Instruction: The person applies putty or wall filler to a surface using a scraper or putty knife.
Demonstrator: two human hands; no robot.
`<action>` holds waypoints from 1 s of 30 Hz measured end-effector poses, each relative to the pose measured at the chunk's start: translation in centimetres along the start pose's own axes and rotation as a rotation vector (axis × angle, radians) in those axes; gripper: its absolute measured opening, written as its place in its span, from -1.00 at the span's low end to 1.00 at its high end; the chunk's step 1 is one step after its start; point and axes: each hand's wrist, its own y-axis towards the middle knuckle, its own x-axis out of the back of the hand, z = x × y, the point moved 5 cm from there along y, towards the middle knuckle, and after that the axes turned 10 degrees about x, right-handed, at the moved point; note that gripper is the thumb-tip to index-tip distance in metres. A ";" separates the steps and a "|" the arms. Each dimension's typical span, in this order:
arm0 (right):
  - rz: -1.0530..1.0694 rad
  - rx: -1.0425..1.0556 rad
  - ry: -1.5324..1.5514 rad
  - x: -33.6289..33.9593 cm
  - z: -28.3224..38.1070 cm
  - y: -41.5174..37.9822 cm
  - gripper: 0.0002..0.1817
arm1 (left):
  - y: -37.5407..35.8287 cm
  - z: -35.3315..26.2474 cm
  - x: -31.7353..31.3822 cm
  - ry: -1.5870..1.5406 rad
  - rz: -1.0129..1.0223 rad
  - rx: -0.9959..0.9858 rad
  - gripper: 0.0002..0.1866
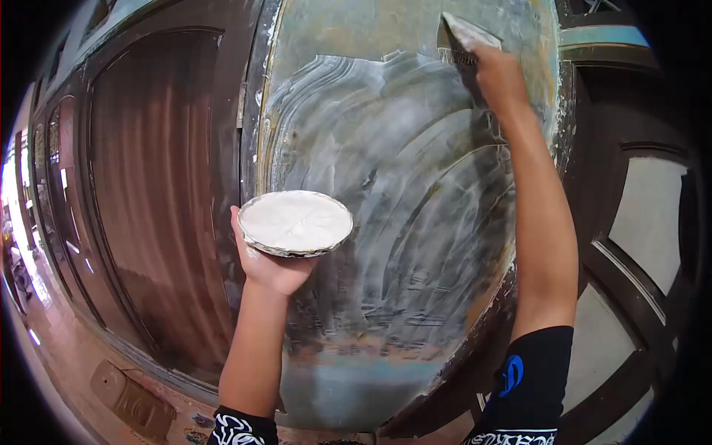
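Observation:
My left hand [273, 268] is closed under a round plate [276, 251] and holds it roughly level at mid-height. White putty [297, 219] covers the plate's top, with faint ridges near its middle. High on the right, my right hand [499, 78] grips a putty knife [470, 34] with white smears on its blade. The blade is against the upper part of a wall panel [334, 378], and my fingers hide the handle. Thin, curved streaks of whitish putty [386, 156] spread over much of the greenish-grey panel.
A dark brown wooden door panel [152, 185] stands to the left, and a dark frame with pale panels [644, 222] to the right. On the floor at lower left lies a brown plastic object [133, 400]. Bright daylight enters at far left.

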 end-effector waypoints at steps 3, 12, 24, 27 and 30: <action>0.051 0.121 -0.032 -2.7 2.6 -3.3 -0.75 | 0.1 -0.2 0.2 -0.052 0.047 -0.048 0.04; -0.016 -0.014 -0.145 1.9 -0.5 -2.6 -0.74 | 0.4 -0.1 0.8 -0.044 0.036 -0.046 0.04; 0.029 0.189 -0.202 3.3 7.3 -8.2 -0.81 | -0.2 0.4 1.8 0.020 -0.009 0.003 -0.07; 0.025 0.058 -0.237 2.5 2.4 -4.2 -0.87 | -0.6 0.5 1.9 0.038 0.007 -0.006 -0.08; 0.003 0.148 -0.180 0.6 2.5 -4.0 -0.86 | -0.7 0.8 1.8 0.006 -0.050 0.002 -0.09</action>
